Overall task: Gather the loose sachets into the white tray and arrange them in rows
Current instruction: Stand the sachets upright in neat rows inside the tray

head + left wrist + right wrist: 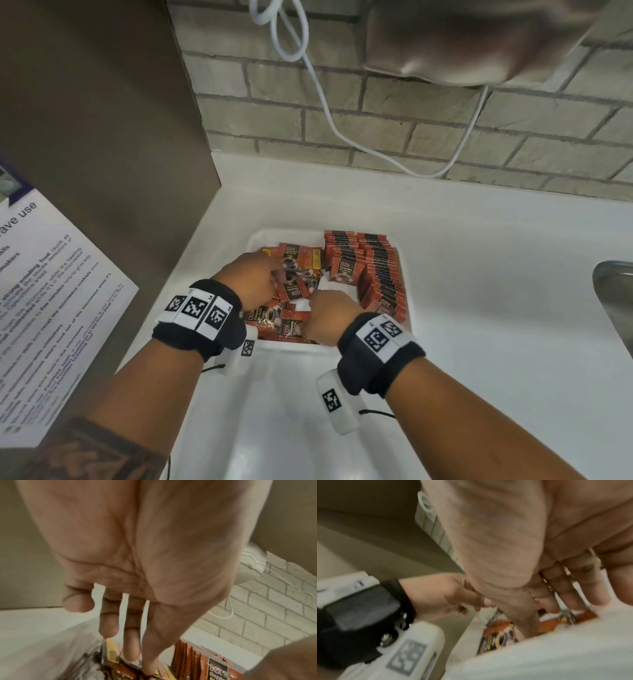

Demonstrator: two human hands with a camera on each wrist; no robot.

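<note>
Both forearms fill the near foreground of the head view, each with a black wristband carrying white marker tiles.

Largest item: white desk (pixel 479 260), butted against a grey brick wall (pixel 394 113). Brown cabinet side (pixel 102 137) on the left, with a printed notice (pixel 51 291) stuck to it. White cable (pixel 329 113) hangs down the wall in a loop. Metal sink edge (pixel 616 291) at far right.

White tray (pixel 274 234) sits on the desk, near the cabinet corner. Right half of the tray: rows of sachets (pixel 376 270) standing on edge, packed tight, two rows visible. Left half: loose sachets (pixel 298 260) lying flat and overlapping, mixed orientations, red-orange with a coffee cup print.

Left hand (pixel 253 279) is over the loose pile at the tray's left side. Left wrist view: fingers (pixel 131 646) extended downward, slightly spread, tips touching the top sachets; cannot tell whether the grip is pinching one.

Right hand (pixel 329 315) is over the near end of the tray, knuckles up. Right wrist view is blurred: fingers (pixel 570 588) point down together toward sachets at the tray's near edge; grip state there cannot be told.
</note>
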